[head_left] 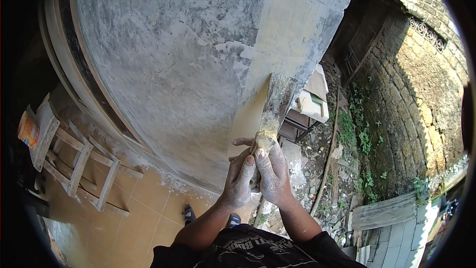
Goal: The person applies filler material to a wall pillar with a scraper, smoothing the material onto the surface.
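Both my hands are wrapped round the handle of a wide putty knife, its metal blade smeared with pale putty. My left hand closes on the handle from the left, one finger stretched out toward the wall. My right hand grips it from the right, and the two thumbs lie side by side. White dust coats both hands. The blade points up and away from me, over the right part of a grey plastered wall, where a cream putty band runs. Whether its edge touches the wall, I cannot tell.
A wooden trestle stands at left on the tiled floor, with an orange tub beside its top. Past the wall's right edge are a white box-like item, rubble, a long pole and a block wall.
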`<state>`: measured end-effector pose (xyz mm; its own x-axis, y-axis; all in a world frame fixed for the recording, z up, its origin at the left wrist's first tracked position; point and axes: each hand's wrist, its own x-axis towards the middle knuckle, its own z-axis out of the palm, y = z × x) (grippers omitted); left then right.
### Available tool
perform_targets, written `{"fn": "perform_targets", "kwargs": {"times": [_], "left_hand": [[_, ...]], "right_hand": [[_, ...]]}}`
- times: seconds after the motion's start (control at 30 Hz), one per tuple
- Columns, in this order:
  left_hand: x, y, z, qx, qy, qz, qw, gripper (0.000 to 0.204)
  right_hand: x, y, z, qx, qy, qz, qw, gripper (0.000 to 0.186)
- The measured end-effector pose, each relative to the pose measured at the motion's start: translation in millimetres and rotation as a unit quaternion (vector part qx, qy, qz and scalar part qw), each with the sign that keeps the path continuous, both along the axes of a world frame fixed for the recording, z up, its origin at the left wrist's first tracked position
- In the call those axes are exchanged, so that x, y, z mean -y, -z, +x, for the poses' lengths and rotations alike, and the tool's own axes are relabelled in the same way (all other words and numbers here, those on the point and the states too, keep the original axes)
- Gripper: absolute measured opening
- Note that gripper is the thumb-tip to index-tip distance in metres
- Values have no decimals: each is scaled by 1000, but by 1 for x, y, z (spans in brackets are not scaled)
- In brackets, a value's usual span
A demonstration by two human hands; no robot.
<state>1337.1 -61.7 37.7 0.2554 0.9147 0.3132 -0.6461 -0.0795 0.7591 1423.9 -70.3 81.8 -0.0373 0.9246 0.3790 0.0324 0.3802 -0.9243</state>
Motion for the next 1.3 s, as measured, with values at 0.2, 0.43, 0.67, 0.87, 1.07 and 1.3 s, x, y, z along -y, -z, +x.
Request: {"fn": "perform_targets", "kwargs": {"times": [0.2,0.43,0.67,0.87,1.07,1.3], "left_hand": [[3,-3,-1,-61,-18,5,998,42],[0,-5,-4,-82,-29,26,996,42],[-6,-5,-3,-117,-91,95,984,43],[-4,-12,-11,-110,-28,32,993,43],[-4,-26,-14,-111,-26,27,993,43],[-9,-30,-10,-169,-147,101,969,48]], "right_hand": [[3,-8,0,28,19,-10,999,26],[-2,-1,-2,49,45,45,997,25],[-6,5,-3,2,28,37,999,25],[-6,-2,-1,26,26,17,999,25],[-11,-1,2,121,38,111,986,27],[-10,-14,-2,51,31,58,997,26]]}}
